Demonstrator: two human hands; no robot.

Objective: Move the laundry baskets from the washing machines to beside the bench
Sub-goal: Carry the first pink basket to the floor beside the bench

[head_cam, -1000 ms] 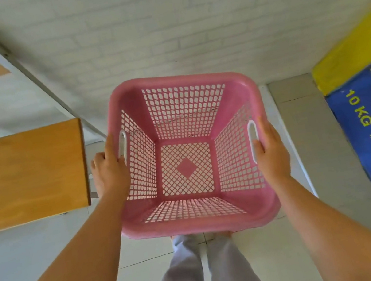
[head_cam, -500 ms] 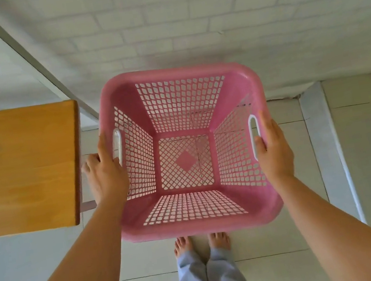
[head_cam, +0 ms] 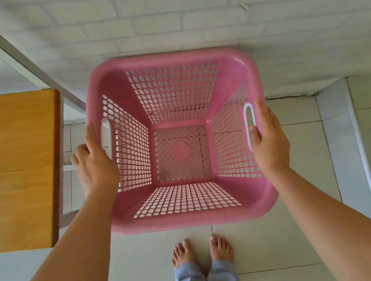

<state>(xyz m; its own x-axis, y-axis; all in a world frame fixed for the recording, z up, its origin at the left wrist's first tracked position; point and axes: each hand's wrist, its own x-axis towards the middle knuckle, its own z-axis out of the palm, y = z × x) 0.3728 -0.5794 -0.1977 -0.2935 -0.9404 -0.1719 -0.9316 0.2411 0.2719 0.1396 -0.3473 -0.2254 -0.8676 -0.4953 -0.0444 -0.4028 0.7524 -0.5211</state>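
I look down into an empty pink laundry basket [head_cam: 194, 218] with perforated walls and white handle slots. My left hand [head_cam: 95, 167] grips its left handle and my right hand [head_cam: 269, 140] grips its right handle. The basket is upright, just right of the wooden bench [head_cam: 11, 168] and close to the white brick wall. I cannot tell whether its bottom touches the tiled floor.
The bench's metal leg [head_cam: 62, 186] stands between the seat and the basket. A grey diagonal bar [head_cam: 15, 53] runs along the wall at upper left. My bare feet [head_cam: 201, 251] stand on the pale tiles just behind the basket. A raised tiled step [head_cam: 342, 137] lies to the right.
The view swung left and down: the blue and yellow washing machine left the frame, the bench came nearer, and the basket sank lower toward the floor beside it. Both hands kept their grip.
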